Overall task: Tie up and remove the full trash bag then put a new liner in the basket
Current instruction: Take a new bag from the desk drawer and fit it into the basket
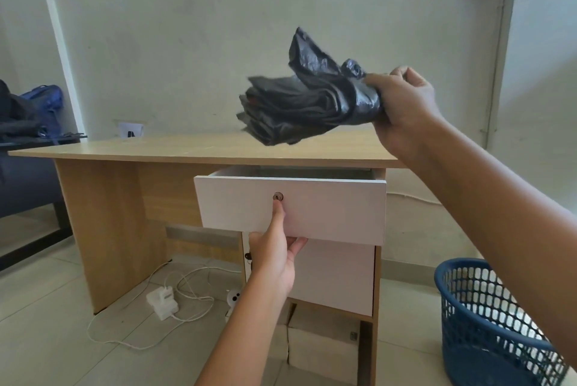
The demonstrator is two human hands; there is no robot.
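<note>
Right hand [402, 104] grips folded black liners [299, 108] above desk [156, 150].

liner: folded black plastic wad [299, 104], held above desk | basket: blue mesh [487, 323], upright on floor, unlined
</note>
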